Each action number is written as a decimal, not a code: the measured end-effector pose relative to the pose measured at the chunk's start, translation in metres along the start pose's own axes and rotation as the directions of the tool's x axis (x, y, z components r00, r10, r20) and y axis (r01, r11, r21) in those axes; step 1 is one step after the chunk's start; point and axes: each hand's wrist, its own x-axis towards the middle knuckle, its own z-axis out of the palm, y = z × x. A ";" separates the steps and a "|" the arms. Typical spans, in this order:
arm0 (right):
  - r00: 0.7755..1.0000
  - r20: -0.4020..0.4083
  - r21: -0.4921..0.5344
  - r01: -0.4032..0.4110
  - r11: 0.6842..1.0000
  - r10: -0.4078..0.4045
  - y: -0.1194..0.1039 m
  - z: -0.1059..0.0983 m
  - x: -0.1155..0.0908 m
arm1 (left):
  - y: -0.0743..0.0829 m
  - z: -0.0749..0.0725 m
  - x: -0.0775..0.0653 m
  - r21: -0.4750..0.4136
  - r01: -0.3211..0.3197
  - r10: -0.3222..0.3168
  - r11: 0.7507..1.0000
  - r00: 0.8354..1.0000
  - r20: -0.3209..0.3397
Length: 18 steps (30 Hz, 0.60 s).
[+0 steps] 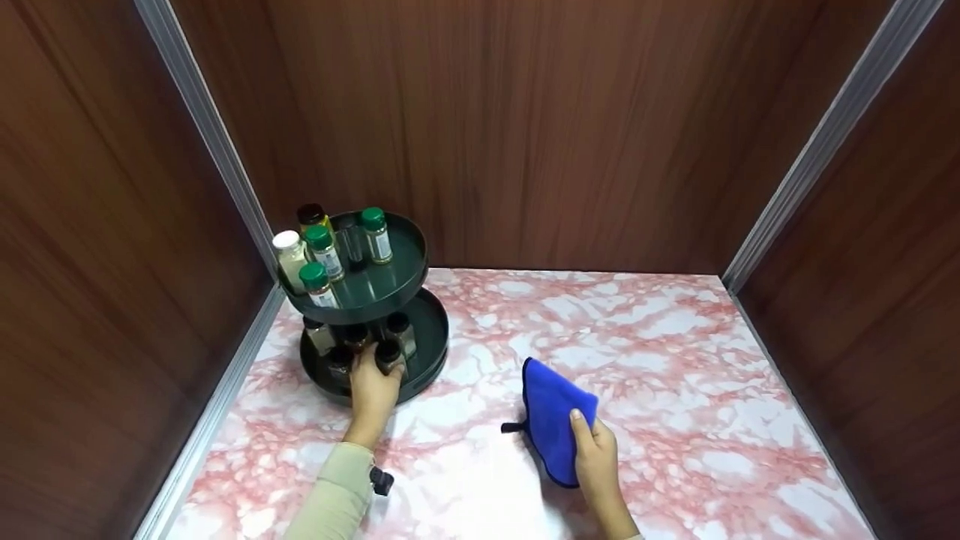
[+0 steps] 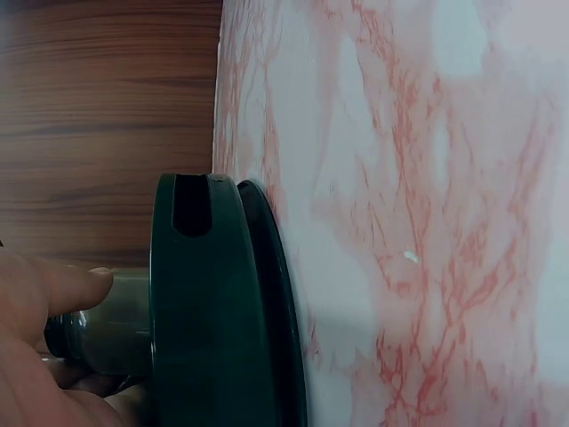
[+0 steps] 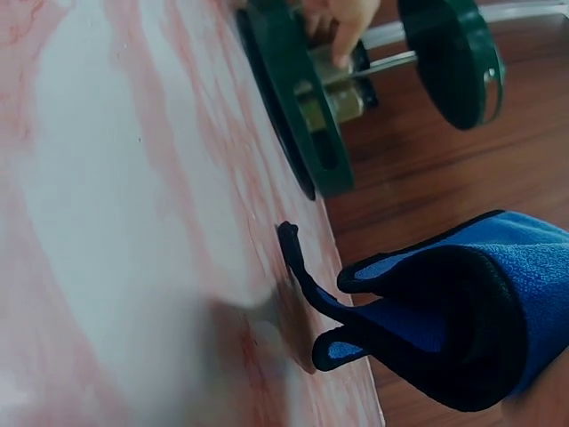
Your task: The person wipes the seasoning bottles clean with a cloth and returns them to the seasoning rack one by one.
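A dark green two-tier turntable rack [image 1: 435,349] stands at the left of the marbled table. On its lower tier my left hand [image 1: 374,390] grips a dark-lidded spice jar [image 1: 389,354], thumb on one side and fingers on the other. In the left wrist view that glass jar [image 2: 123,325] sits low behind the tier's wall, its base hidden. My right hand [image 1: 600,459] holds a folded blue cloth [image 1: 553,420] with black edging above the table, thumb on top. The cloth's black loop [image 3: 298,258] hangs toward the tabletop in the right wrist view.
Several green-capped bottles [image 1: 324,251], a white-capped one [image 1: 291,262] and a dark-capped one [image 1: 312,215] stand on the upper tier, close above my left hand. More dark-lidded jars [image 1: 402,334] surround it below. Wood-grain panels [image 1: 525,135] enclose the table [image 1: 660,337].
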 end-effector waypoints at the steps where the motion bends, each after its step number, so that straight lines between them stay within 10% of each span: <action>1: 1.000 -0.001 -0.001 -0.002 1.000 0.002 -0.001 0.000 0.001 | 0.000 0.000 0.000 0.004 0.000 0.000 1.000 1.000 0.000; 18: 1.000 -0.014 -0.124 0.018 0.992 -0.020 -0.002 -0.016 0.015 | 0.019 -0.019 -0.002 0.065 -0.101 0.105 0.993 0.993 -0.049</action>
